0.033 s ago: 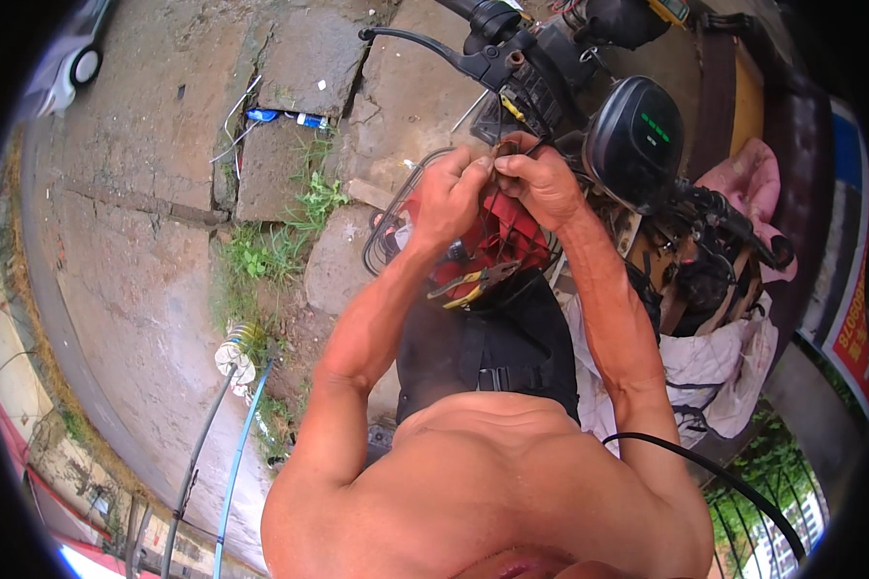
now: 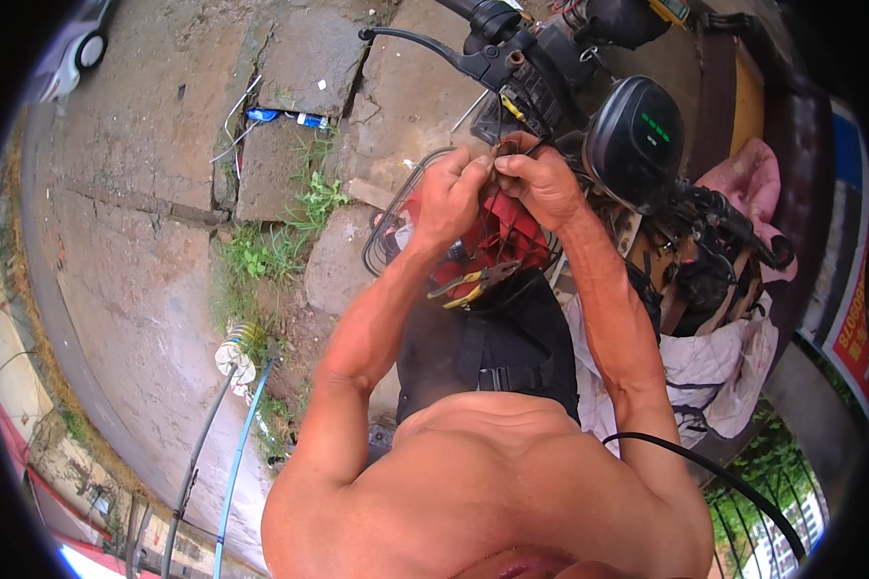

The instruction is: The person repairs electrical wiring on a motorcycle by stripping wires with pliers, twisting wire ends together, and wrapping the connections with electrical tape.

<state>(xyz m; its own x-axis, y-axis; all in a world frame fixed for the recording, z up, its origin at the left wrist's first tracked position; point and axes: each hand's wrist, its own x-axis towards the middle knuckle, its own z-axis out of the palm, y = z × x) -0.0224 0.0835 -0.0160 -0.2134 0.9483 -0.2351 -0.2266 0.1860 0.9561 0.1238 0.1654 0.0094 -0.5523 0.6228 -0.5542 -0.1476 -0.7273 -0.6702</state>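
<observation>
My left hand (image 2: 451, 198) and my right hand (image 2: 543, 183) meet fingertip to fingertip beside an electric bike's handlebar. Both are closed in a pinch on thin dark wire (image 2: 483, 217), whose strands trail down below the fingers; the exact piece between the tips is mostly hidden. Under the hands, a red cloth or bag (image 2: 517, 230) lies before my dark trousers. Pliers (image 2: 475, 286) with yellow handles rest on its near side. Just beyond my fingers is a brake lever (image 2: 425, 41), and a dark round-edged display (image 2: 634, 143) with green lit marks stands right of my right hand.
Coiled grey cable (image 2: 372, 246) lies left of the red cloth. Paving slabs (image 2: 135, 261) with weeds (image 2: 251, 253) stretch leftward. A pale blanket (image 2: 714, 372) and a pink cloth (image 2: 748, 188) lie at the right. A black cable (image 2: 724, 473) curves past my right shoulder.
The vehicle at the top left has shifted slightly up and to the right. My hands and the wire look the same.
</observation>
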